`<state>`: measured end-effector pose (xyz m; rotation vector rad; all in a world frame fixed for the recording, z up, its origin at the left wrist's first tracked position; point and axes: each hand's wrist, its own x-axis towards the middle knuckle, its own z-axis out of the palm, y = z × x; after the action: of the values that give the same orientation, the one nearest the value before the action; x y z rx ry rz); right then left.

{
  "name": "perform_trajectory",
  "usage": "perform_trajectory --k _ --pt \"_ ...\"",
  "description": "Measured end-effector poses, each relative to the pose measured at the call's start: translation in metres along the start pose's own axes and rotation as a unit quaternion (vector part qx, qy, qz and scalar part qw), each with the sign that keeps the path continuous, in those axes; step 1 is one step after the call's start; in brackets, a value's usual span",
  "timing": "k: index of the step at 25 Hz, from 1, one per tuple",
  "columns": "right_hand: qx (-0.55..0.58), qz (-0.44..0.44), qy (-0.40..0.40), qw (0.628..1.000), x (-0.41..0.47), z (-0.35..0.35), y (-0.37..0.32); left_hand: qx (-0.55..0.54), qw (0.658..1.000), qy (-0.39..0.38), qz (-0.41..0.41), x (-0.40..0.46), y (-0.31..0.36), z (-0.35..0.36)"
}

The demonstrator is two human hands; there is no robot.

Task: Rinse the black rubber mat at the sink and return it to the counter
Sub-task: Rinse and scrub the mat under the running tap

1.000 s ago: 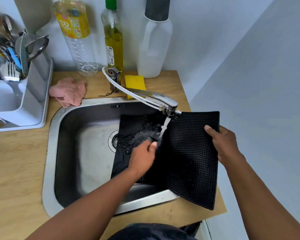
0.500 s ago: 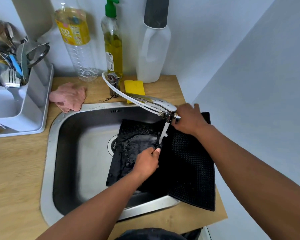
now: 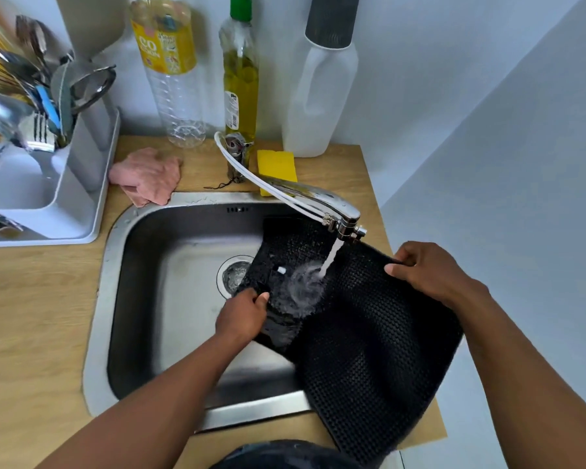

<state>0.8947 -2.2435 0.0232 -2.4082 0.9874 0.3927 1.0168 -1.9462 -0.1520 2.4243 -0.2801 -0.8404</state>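
The black rubber mat [image 3: 369, 350] with a knobbly grid surface hangs half inside the steel sink [image 3: 109, 299], its right part draped over the counter's right front corner. Water runs from the chrome tap [image 3: 322, 201] onto the mat's left part and splashes there. My left hand [image 3: 242, 316] grips the mat's left edge inside the basin, near the drain [image 3: 232, 274]. My right hand [image 3: 427, 269] pinches the mat's upper right edge, just right of the tap's spout.
A grey dish rack [image 3: 48, 184] with cutlery stands on the wooden counter at the left. Behind the sink are a pink cloth [image 3: 146, 177], a yellow sponge [image 3: 276, 164], a clear bottle [image 3: 173, 69], a soap bottle [image 3: 241, 72] and a white jug [image 3: 318, 96]. A wall closes off the right side.
My right hand went from the mat's right edge to the tap spout, then came back to pinch the mat's upper right edge. My left hand shifted left to the mat's left edge.
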Motion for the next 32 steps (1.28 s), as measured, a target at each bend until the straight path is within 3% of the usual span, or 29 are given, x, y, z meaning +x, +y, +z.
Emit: perform_trajectory --k 4,8,15,22,25,28,32 --pt "-0.087 0.039 -0.071 0.993 0.018 0.001 -0.015 0.059 0.998 0.031 0.005 0.017 -0.003 -0.018" --pt "-0.075 -0.026 -0.048 0.996 0.037 0.030 -0.048 0.080 0.996 -0.033 -0.015 0.035 0.002 -0.020" --pt "-0.004 -0.046 0.000 0.999 0.041 0.047 -0.045 0.107 0.990 -0.029 -0.086 0.046 -0.007 -0.024" --pt "0.038 -0.030 -0.012 0.999 0.020 0.050 -0.032 0.188 0.977 0.085 0.045 0.040 -0.007 -0.060" --pt "0.108 -0.010 -0.057 0.992 0.012 0.048 -0.028 0.215 0.963 0.134 0.092 0.043 -0.005 -0.082" --pt "0.183 -0.001 -0.091 0.979 0.007 0.042 -0.028 0.215 0.954 0.158 0.137 0.041 0.004 -0.099" --pt "0.160 -0.018 -0.094 0.982 0.005 0.029 -0.020 0.207 0.950 0.163 0.168 0.027 0.007 -0.102"
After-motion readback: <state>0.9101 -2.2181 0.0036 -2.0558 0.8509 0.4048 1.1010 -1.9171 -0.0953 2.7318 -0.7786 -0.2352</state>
